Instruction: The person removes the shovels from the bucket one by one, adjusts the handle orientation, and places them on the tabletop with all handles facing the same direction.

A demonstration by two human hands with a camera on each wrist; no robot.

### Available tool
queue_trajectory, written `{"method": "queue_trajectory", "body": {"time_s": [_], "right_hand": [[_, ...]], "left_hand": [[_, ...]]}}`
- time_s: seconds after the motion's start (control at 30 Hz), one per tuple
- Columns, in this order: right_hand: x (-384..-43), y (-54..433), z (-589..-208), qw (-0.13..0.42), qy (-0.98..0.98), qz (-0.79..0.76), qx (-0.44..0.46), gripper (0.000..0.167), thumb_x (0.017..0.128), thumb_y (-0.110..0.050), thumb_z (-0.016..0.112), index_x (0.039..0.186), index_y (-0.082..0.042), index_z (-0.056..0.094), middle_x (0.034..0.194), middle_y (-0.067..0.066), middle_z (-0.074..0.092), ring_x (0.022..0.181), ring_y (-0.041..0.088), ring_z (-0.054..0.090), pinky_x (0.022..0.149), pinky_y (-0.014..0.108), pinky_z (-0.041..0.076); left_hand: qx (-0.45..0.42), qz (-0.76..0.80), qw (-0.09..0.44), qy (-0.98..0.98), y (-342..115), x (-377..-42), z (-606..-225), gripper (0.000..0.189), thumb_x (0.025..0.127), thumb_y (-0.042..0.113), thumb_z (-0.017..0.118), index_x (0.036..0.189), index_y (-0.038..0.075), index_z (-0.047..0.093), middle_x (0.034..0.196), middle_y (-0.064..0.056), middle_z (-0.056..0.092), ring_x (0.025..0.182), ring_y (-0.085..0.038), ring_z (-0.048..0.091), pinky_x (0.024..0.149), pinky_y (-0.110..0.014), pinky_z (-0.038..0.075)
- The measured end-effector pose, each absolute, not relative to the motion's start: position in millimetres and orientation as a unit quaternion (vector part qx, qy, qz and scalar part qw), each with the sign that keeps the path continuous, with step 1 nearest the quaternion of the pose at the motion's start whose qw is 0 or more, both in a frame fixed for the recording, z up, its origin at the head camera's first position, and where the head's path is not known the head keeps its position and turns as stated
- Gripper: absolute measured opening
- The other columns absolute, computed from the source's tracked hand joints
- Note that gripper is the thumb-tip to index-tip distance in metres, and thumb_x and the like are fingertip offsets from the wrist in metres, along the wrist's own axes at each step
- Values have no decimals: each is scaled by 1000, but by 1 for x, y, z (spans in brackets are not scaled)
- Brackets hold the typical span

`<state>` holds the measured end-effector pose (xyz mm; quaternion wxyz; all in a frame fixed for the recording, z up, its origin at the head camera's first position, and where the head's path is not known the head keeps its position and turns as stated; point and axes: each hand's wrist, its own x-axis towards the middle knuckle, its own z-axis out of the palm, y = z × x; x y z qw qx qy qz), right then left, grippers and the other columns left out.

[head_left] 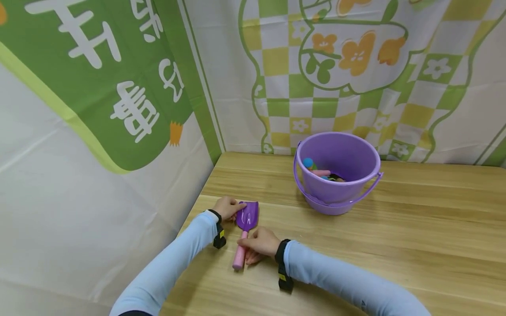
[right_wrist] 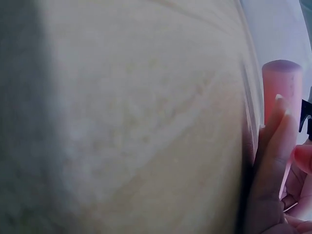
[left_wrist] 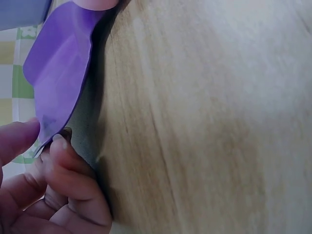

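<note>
A toy shovel (head_left: 248,216) with a purple blade and a pink handle lies between my two hands, its blade pointing away from me. My left hand (head_left: 227,208) pinches the left edge of the blade near its tip; in the left wrist view the thumb is on one face of the purple blade (left_wrist: 61,68) and curled fingers are behind it. My right hand (head_left: 264,243) holds the pink handle (head_left: 239,256) between thumb and fingers. The right wrist view shows the handle's end (right_wrist: 282,78) sticking out past the fingertips.
A purple bucket (head_left: 336,193) with its handle hanging down stands on the wooden table (head_left: 427,228) near the back. Inside it lie small things, among them a blue ball (head_left: 308,163) and a pink stick (head_left: 321,173). Printed cloth (head_left: 276,61) hangs behind and to the left.
</note>
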<state>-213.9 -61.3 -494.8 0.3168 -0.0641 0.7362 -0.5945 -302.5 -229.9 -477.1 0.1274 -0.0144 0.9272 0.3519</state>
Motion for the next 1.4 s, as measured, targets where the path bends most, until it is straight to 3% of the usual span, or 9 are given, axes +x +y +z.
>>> {"method": "queue_trajectory", "body": {"time_s": [0.17, 0.3, 0.47, 0.6, 0.73, 0.9, 1.13, 1.27, 1.4], "right_hand": [[-218, -53, -484, 321, 765, -551, -92, 41, 85, -35, 65, 75, 4, 65, 58, 10, 63, 43, 13, 58, 44, 29, 52], [-226, -41, -461, 294, 810, -487, -144, 38, 86, -35, 64, 80, 3, 62, 64, 11, 65, 48, 18, 60, 48, 34, 53], [-241, -20, -419, 265, 835, -443, -191, 30, 87, -31, 64, 84, -2, 59, 73, 12, 65, 63, 26, 64, 56, 37, 54], [-252, 3, -379, 226, 861, -390, -236, 25, 87, -31, 64, 88, -6, 62, 75, 7, 65, 64, 21, 64, 55, 31, 53], [-263, 26, -340, 172, 880, -353, -266, 20, 87, -28, 64, 90, -8, 66, 74, 2, 65, 62, 16, 63, 55, 28, 52], [-277, 54, -306, 114, 900, -336, -254, 20, 88, -28, 63, 87, -9, 66, 72, 1, 65, 59, 15, 62, 54, 30, 51], [-296, 88, -289, 9, 940, -273, -203, 18, 85, -27, 64, 81, -10, 64, 74, 3, 63, 65, 16, 57, 58, 30, 45], [-305, 102, -295, 4, 952, -255, -167, 23, 83, -28, 65, 92, -7, 62, 86, 5, 64, 75, 20, 58, 62, 34, 47], [-310, 108, -307, 28, 952, -250, -176, 36, 84, -32, 66, 104, -3, 58, 92, 7, 64, 76, 18, 60, 66, 33, 49]], "left_hand": [[-22, 329, 130, 935, -228, -307, -471, 42, 88, 42, 59, 70, 5, 59, 55, -3, 56, 46, -12, 50, 42, -21, 37], [-21, 295, 107, 949, -226, -312, -454, 47, 89, 46, 55, 74, 2, 62, 64, -10, 62, 50, -14, 49, 45, -23, 36], [-6, 316, 107, 943, -218, -321, -425, 53, 92, 48, 49, 92, -4, 64, 86, -18, 65, 64, -22, 58, 52, -27, 44], [7, 373, 114, 921, -198, -329, -403, 54, 93, 47, 48, 104, -4, 63, 97, -20, 65, 76, -29, 63, 60, -29, 49], [35, 425, 95, 899, -164, -335, -385, 50, 94, 44, 49, 105, -3, 63, 95, -18, 65, 81, -33, 64, 64, -31, 51], [77, 439, 70, 892, -121, -340, -373, 47, 94, 44, 48, 97, 0, 65, 88, -15, 66, 71, -27, 64, 58, -26, 50], [85, 480, 30, 873, -82, -348, -366, 41, 97, 36, 45, 92, 0, 65, 80, -10, 65, 61, -19, 61, 53, -25, 48], [76, 512, 5, 855, -68, -353, -368, 41, 97, 35, 46, 96, -2, 65, 82, -13, 65, 69, -30, 65, 51, -25, 48], [61, 527, 1, 848, -59, -356, -374, 41, 95, 40, 49, 90, 1, 63, 83, -17, 65, 71, -31, 64, 53, -26, 49]]}}
